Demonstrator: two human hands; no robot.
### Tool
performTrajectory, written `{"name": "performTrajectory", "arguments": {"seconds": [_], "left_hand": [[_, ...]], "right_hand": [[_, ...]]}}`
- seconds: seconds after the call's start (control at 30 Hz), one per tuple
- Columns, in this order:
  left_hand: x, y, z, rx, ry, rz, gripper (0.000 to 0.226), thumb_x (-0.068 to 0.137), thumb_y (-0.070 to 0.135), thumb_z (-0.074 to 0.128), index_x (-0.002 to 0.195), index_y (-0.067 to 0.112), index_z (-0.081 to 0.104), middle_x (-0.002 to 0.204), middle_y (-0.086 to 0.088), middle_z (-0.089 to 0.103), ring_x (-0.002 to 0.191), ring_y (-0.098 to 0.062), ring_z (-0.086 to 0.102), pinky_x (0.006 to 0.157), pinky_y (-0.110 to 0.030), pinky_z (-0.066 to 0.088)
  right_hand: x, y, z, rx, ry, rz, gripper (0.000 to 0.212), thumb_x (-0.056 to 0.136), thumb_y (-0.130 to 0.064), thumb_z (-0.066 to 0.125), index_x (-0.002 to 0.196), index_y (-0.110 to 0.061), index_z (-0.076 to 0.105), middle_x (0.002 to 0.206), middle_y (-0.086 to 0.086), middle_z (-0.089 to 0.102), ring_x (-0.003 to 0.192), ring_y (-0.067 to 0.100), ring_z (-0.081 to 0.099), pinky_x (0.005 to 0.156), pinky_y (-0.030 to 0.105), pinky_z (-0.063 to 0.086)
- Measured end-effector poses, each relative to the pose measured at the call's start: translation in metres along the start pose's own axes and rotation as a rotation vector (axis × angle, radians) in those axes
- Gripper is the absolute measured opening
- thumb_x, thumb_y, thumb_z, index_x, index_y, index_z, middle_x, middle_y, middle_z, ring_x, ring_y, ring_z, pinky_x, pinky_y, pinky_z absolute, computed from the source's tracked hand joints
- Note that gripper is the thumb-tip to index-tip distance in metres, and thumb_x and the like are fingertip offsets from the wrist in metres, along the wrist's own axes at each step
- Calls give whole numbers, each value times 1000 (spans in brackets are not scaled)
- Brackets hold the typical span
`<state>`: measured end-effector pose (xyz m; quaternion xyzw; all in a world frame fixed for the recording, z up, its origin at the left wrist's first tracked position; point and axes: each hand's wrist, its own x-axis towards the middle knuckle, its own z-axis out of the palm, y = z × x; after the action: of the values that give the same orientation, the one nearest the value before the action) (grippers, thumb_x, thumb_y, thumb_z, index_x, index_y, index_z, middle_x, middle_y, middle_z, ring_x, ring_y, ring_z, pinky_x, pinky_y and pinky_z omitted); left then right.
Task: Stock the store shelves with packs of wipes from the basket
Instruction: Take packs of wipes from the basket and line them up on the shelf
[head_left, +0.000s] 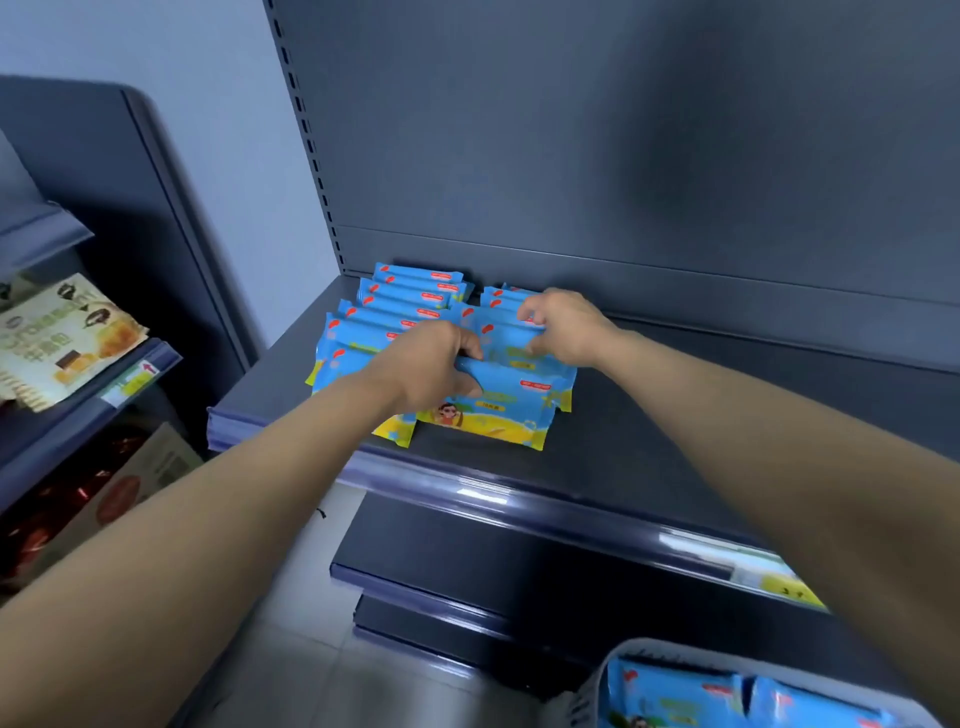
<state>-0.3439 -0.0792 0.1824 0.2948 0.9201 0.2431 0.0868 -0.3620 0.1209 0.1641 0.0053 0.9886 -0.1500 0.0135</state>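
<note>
Blue and yellow packs of wipes stand in two rows on the dark shelf (675, 415). The left row (400, 301) reaches back toward the rear panel. My left hand (431, 364) grips the top left edge of the front pack (498, 405) of the right row. My right hand (566, 327) pinches the top of a pack (511, 332) just behind it. At the bottom right, a grey basket (613, 670) holds more of the same wipes packs (675, 691).
Lower shelves (467, 561) step out below the stocked one, with a price strip along its front edge (519, 493). A neighbouring shelf unit at the left holds snack bags (62, 338) and a box (130, 488). A tiled floor shows below.
</note>
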Motion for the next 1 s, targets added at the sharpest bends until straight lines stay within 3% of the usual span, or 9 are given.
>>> {"name": "performTrajectory", "arguments": {"seconds": [0.1, 0.2, 0.27, 0.37, 0.57, 0.77, 0.87, 1.0], "left_hand": [[16, -1, 9, 60, 10, 3, 19, 76, 16, 74, 90, 11, 63, 78, -3, 57, 74, -22, 51, 62, -26, 36], [27, 1, 22, 200, 23, 23, 41, 79, 22, 71, 116, 9, 59, 107, -11, 62, 101, -29, 54, 82, -33, 45], [33, 4, 32, 333, 31, 53, 52, 80, 27, 68, 126, 11, 52, 121, -12, 56, 115, -29, 46, 94, -36, 37], [34, 8, 40, 432, 26, 45, 61, 81, 31, 66, 135, 14, 43, 130, -10, 47, 124, -28, 36, 102, -36, 26], [17, 36, 45, 431, 146, 133, 63, 85, 33, 63, 139, 14, 38, 136, -8, 42, 129, -28, 32, 111, -35, 13], [-10, 97, 39, 359, 472, 372, 50, 79, 20, 71, 124, 5, 53, 117, -14, 54, 113, -34, 45, 112, -38, 16], [-30, 132, 38, 356, 574, 494, 51, 73, 15, 75, 119, 1, 56, 112, -15, 56, 108, -37, 50, 110, -43, 21], [-59, 173, 41, 349, 681, 629, 49, 72, 14, 74, 116, 1, 57, 110, -15, 57, 103, -32, 51, 109, -39, 18]], "right_hand": [[-9, 11, -4, 70, 102, 44, 36, 85, -10, 61, 120, -15, 58, 123, 9, 56, 109, 28, 54, 93, 39, 46], [-25, 19, -11, 91, 158, 50, 34, 85, -7, 57, 118, -14, 58, 119, 9, 57, 109, 27, 55, 94, 40, 46], [-37, 25, -15, 55, 176, 29, 33, 87, -9, 56, 119, -15, 58, 118, 9, 57, 108, 27, 54, 93, 41, 45], [-56, 31, -20, -20, 208, -6, 29, 90, -15, 55, 119, -14, 57, 115, 8, 57, 109, 28, 53, 94, 42, 42], [-103, 36, -35, -140, 265, -60, 31, 92, -18, 51, 123, -13, 54, 121, 8, 56, 115, 28, 47, 96, 37, 34], [-154, 32, -68, -310, 416, -130, 35, 92, -23, 52, 126, -13, 52, 126, 6, 53, 119, 27, 44, 98, 39, 32], [-189, 35, -86, -394, 491, -146, 36, 90, -23, 54, 124, -10, 54, 125, 7, 53, 117, 30, 45, 97, 40, 30], [-241, 43, -105, -464, 585, -165, 34, 83, -19, 61, 114, -5, 59, 118, 12, 58, 109, 35, 51, 93, 44, 34]]}}
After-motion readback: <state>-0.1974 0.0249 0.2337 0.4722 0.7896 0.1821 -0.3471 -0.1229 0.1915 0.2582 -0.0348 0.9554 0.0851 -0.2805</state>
